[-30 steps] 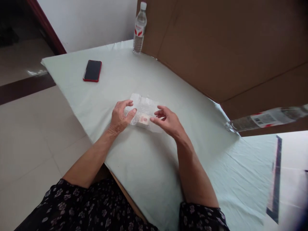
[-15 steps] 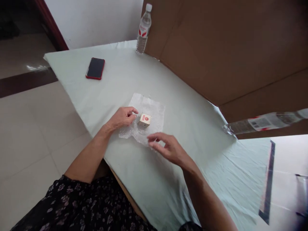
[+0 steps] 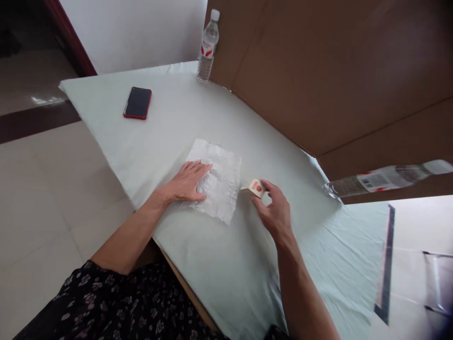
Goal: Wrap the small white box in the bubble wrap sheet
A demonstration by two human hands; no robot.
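Note:
A small cream box [image 3: 253, 187] with red print is gripped between the thumb and fingers of my right hand [image 3: 275, 208], just right of the bubble wrap. The sheet of bubble wrap [image 3: 223, 182] lies spread out on the pale green cloth. My left hand [image 3: 187, 182] rests flat on the wrap's left part, fingers stretched and thumb apart, covering some of it.
A phone in a red case [image 3: 138, 103] lies at the far left of the cloth-covered table [image 3: 170, 123]. One water bottle [image 3: 208, 47] stands at the back by a brown cardboard panel [image 3: 300, 71]. Another bottle [image 3: 382, 180] stands at the right by the panel.
The box has left the middle of the bubble wrap and moved right, now in my right hand. My left hand has opened flat onto the wrap, whose folded near edge is now spread out.

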